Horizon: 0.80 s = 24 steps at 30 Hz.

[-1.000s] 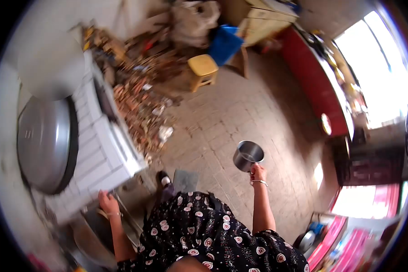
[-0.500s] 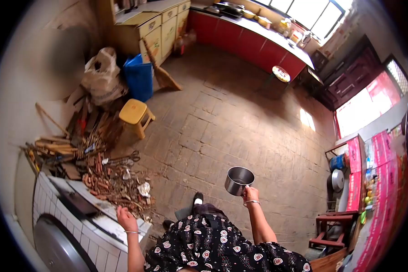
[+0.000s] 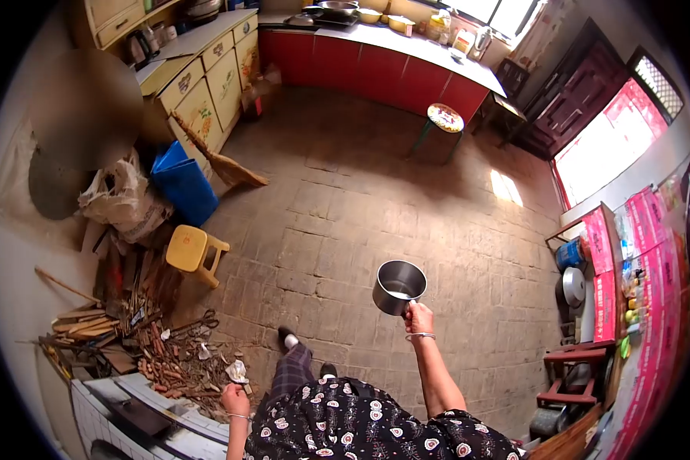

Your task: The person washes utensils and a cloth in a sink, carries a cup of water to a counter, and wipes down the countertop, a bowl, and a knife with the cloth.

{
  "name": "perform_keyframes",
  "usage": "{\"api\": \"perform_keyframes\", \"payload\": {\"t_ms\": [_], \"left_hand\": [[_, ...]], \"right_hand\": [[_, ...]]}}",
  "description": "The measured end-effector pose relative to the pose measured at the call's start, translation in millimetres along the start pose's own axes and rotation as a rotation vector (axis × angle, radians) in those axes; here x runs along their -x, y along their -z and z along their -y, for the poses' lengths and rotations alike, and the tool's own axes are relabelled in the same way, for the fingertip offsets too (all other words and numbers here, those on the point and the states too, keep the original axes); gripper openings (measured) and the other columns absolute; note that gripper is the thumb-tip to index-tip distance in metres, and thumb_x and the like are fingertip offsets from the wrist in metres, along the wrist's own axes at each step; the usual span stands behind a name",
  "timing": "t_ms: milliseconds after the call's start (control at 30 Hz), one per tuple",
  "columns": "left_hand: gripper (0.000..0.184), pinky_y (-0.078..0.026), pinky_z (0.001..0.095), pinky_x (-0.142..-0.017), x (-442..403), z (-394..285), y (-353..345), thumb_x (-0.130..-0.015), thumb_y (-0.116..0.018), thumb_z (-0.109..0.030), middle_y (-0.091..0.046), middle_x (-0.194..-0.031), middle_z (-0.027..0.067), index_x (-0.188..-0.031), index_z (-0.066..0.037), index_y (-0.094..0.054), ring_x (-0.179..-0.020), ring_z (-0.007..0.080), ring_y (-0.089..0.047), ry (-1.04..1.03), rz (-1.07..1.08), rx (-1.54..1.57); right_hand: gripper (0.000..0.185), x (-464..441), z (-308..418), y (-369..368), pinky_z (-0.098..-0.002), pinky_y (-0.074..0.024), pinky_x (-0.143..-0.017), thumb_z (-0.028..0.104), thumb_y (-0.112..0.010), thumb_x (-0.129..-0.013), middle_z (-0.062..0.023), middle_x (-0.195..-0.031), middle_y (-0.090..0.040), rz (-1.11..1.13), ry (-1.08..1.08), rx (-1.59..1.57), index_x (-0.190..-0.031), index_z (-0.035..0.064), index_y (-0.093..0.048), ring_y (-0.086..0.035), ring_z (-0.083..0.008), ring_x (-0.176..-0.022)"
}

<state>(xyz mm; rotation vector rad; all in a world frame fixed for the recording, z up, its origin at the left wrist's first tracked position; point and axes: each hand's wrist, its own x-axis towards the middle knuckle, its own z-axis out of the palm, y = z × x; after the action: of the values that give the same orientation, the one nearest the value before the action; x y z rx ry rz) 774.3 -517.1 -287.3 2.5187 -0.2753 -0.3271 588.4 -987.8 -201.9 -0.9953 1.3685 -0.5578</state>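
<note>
Feet: since the earlier frame my left shoe (image 3: 287, 336) has come ahead of my right shoe (image 3: 328, 370), and the tiled counter (image 3: 86, 406) has slid lower in my head view.
Right hand (image 3: 419, 318): clamped on the pot (image 3: 395, 291) by its handle, a thin silvery bangle (image 3: 421, 335) at the wrist.
Pot: shiny grey metal, a short cylinder with a round rim, held out over the floor (image 3: 322, 230); a pale patch shows inside, liquid or glare, I cannot tell.
Left hand (image 3: 235, 399): low beside the counter, fingers curled; I cannot tell whether they are together or apart. Just beyond lies a crumpled white scrap (image 3: 237, 372).
Floor: worn rectangular paving, dull brown, dark seams.
Woodpile (image 3: 92, 326): rough split sticks and crumbly bits, near my left hand.
Yellow stool (image 3: 188, 248): smooth squarish seat, rounded corners, beside the pile.
Shirt (image 3: 337, 422): black cloth printed with pale rounded motifs.
</note>
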Motion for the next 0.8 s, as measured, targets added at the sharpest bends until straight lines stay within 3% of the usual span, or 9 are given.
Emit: {"api": "perform_keyframes", "payload": {"t_ms": [67,200,333,400,533,667,800], "left_hand": [[0.007,-0.045,0.0399,-0.067,-30,5,-6,-0.063,-0.054,0.0,-0.056,-0.072,0.0148,-0.068,-0.003,-0.058,-0.072,0.0328,-0.055,0.087,0.015,0.006],[0.009,-0.047,0.039,-0.065,-113,-10,-20,-0.064,-0.055,-0.002,-0.06,-0.071,0.0163,-0.069,-0.003,-0.062,-0.068,0.0319,-0.058,-0.071,0.024,-0.052],[0.009,-0.048,0.0387,-0.067,-202,-48,-35,-0.064,-0.057,-0.004,-0.061,-0.071,0.017,-0.071,-0.002,-0.063,-0.07,0.0315,-0.06,-0.012,0.117,0.014],[0.01,-0.048,0.0389,-0.067,-247,-59,-44,-0.065,-0.056,-0.004,-0.061,-0.072,0.0168,-0.072,-0.002,-0.062,-0.07,0.0318,-0.059,-0.169,0.082,-0.057],[0.01,-0.047,0.0391,-0.067,-317,-113,-54,-0.065,-0.055,-0.003,-0.06,-0.073,0.0163,-0.073,-0.002,-0.062,-0.071,0.0319,-0.058,-0.257,0.113,0.021],[0.011,-0.048,0.039,-0.068,-344,-186,-75,-0.066,-0.054,-0.005,-0.06,-0.075,0.0159,-0.073,-0.003,-0.062,-0.072,0.0313,-0.058,-0.234,0.171,0.045],[0.011,-0.049,0.0377,-0.068,-343,-256,-116,-0.067,-0.055,-0.007,-0.06,-0.077,0.0153,-0.074,-0.006,-0.064,-0.072,0.0296,-0.059,-0.364,0.26,0.036]], "right_hand": [[0.028,-13,8,-12,-0.0209,-0.0285,-0.029,0.027,-0.053,-0.085,0.002,-0.05,-0.044,-0.022,0.014,-0.009,-0.062,0.0119,-0.046,-0.038,-0.0071,-0.036],[0.027,-34,29,-30,-0.0212,-0.0303,-0.029,0.027,-0.052,-0.085,0.0014,-0.05,-0.045,-0.066,0.032,-0.089,-0.064,0.0117,-0.046,-0.04,-0.0077,-0.036],[0.025,-41,62,-43,-0.0212,-0.0308,-0.027,0.027,-0.052,-0.085,0.0013,-0.051,-0.046,-0.178,-0.014,-0.08,-0.066,0.0108,-0.049,-0.043,-0.0086,-0.036],[0.025,-48,66,-46,-0.0209,-0.031,-0.027,0.027,-0.052,-0.085,0.0013,-0.051,-0.046,-0.223,0.016,-0.107,-0.066,0.0108,-0.049,-0.043,-0.0084,-0.036],[0.025,-54,76,-42,-0.0203,-0.0314,-0.027,0.027,-0.052,-0.085,0.0015,-0.052,-0.045,-0.289,0.012,-0.195,-0.066,0.0108,-0.049,-0.043,-0.0082,-0.036],[0.024,-73,76,-28,-0.0202,-0.0313,-0.027,0.028,-0.051,-0.086,0.0022,-0.052,-0.045,-0.362,-0.021,-0.22,-0.068,0.0122,-0.048,-0.043,-0.008,-0.036],[0.024,-98,81,-10,-0.0202,-0.0315,-0.027,0.029,-0.05,-0.086,0.0028,-0.052,-0.045,-0.421,-0.048,-0.251,-0.069,0.0129,-0.047,-0.042,-0.0078,-0.036]]}}
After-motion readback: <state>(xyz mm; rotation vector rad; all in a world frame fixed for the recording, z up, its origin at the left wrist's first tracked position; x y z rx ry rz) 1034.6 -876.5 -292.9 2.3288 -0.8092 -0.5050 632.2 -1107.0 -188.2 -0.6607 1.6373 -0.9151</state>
